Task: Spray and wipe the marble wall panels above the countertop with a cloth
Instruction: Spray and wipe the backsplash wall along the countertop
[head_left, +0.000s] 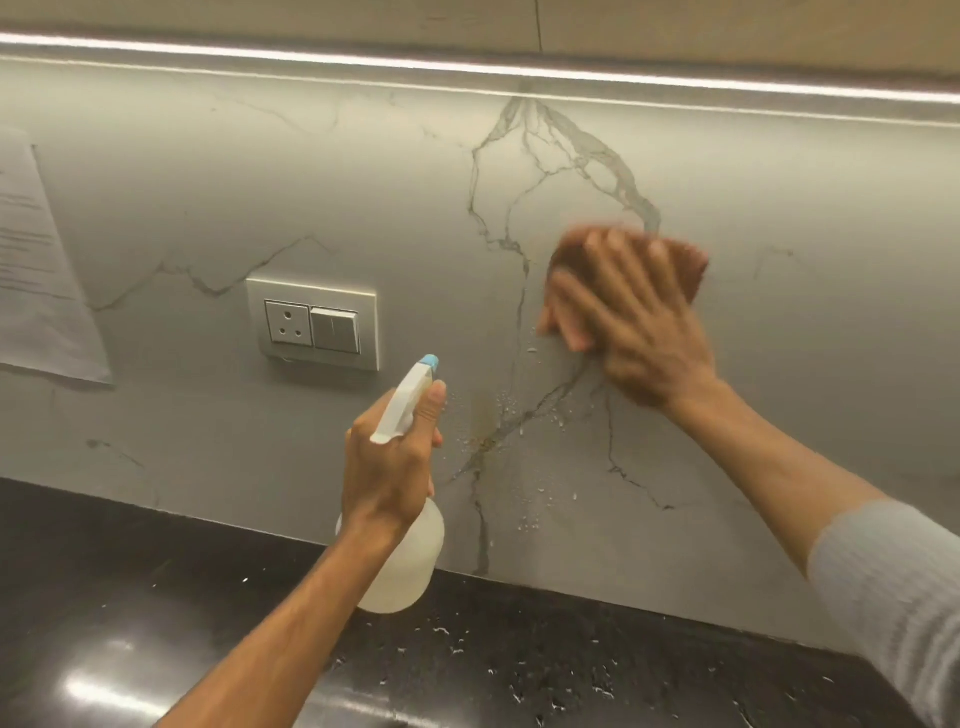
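Our left hand (389, 467) grips spray bottle (410, 561) left of the droplets (506, 404); flat right hand (631, 322) presses cloth (687, 270) up-right of them.

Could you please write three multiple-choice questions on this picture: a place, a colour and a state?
1. Where is the socket plate? A. on the floor B. on the marble wall, up and left of the spray bottle C. on a cupboard door
2. What colour is the bottle's nozzle tip? A. red B. blue C. black
3. What is the right hand doing? A. hanging idle B. gripping the bottle C. pressing the cloth against the wall
Answers: 1 B, the plate is set in the wall beside the nozzle; 2 B, the tip is light blue; 3 C, it lies flat on the cloth.
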